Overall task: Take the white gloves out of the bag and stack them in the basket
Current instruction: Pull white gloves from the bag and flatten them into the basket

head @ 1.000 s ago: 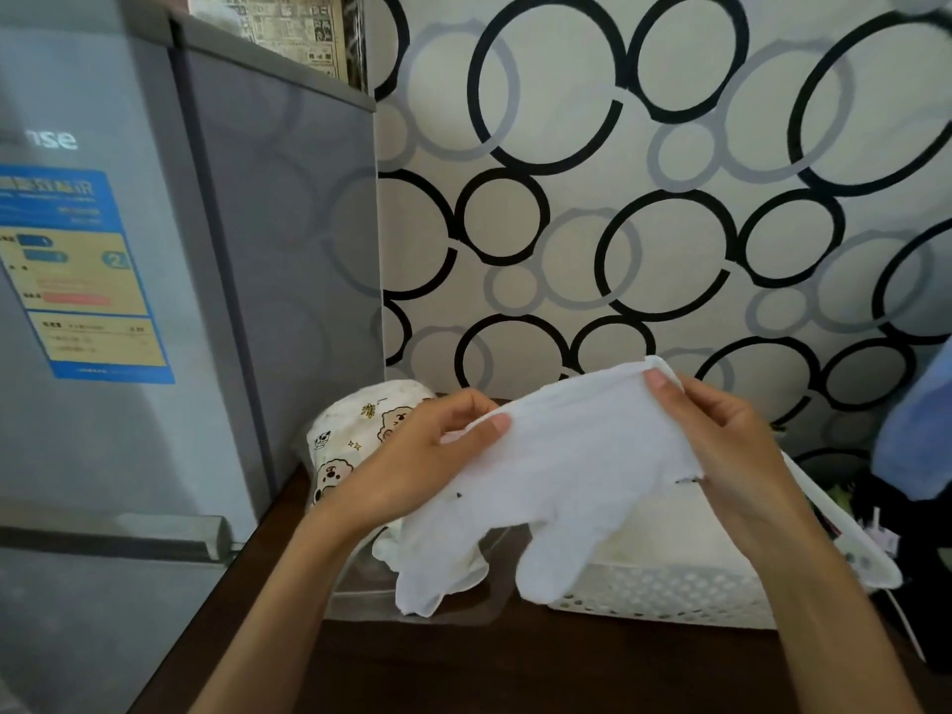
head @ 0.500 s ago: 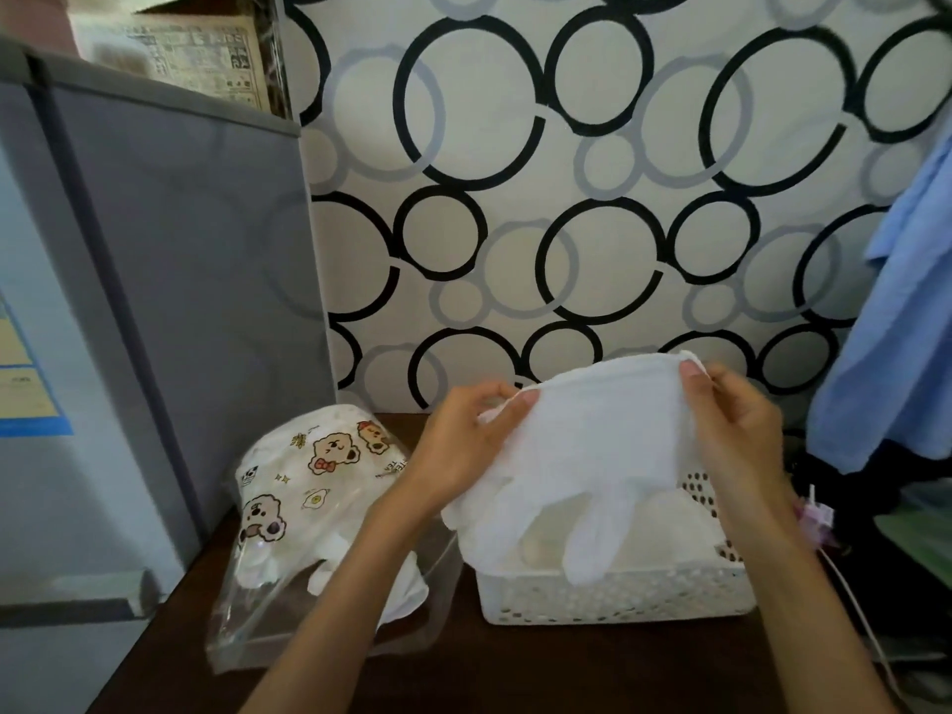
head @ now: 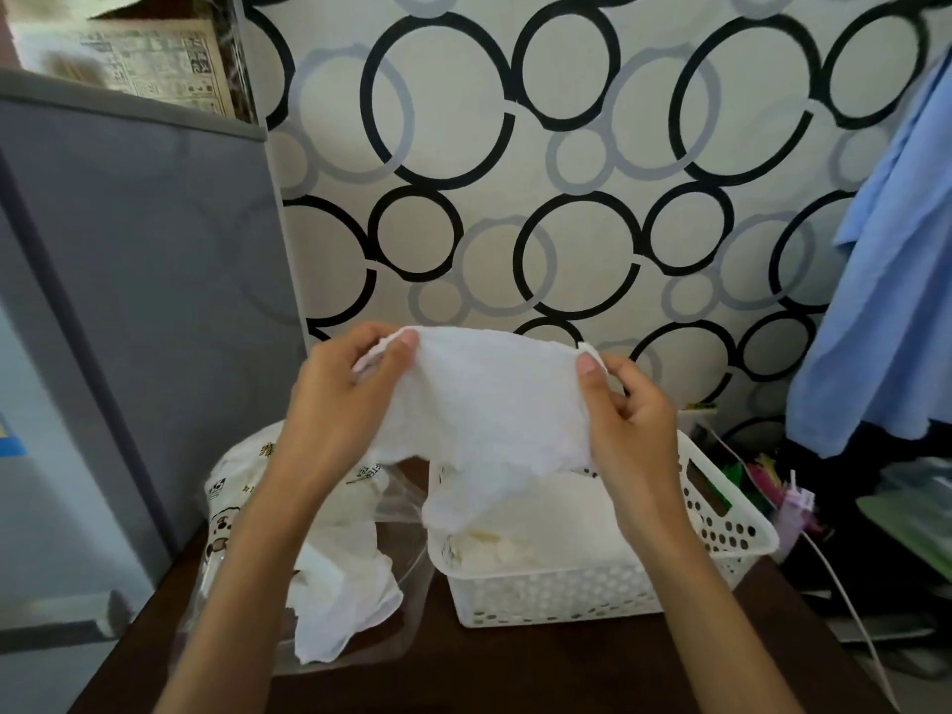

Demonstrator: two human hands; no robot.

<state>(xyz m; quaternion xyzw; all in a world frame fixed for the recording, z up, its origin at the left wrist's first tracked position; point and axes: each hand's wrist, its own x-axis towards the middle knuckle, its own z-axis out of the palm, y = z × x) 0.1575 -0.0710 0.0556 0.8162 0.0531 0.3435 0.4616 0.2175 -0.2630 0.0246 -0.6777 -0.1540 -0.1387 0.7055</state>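
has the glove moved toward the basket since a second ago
Yes. The glove, pinched by the left hand and right hand, has shifted right, from over the bag to above the basket.

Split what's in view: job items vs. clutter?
Job items:
- white glove, pinched at its cuff by left hand and right hand
- white basket, gloves already inside
- clear bag, more gloves in it

Clutter:
- blue garment hanging at right
- grey fridge
- newspaper on top of it
- white cable
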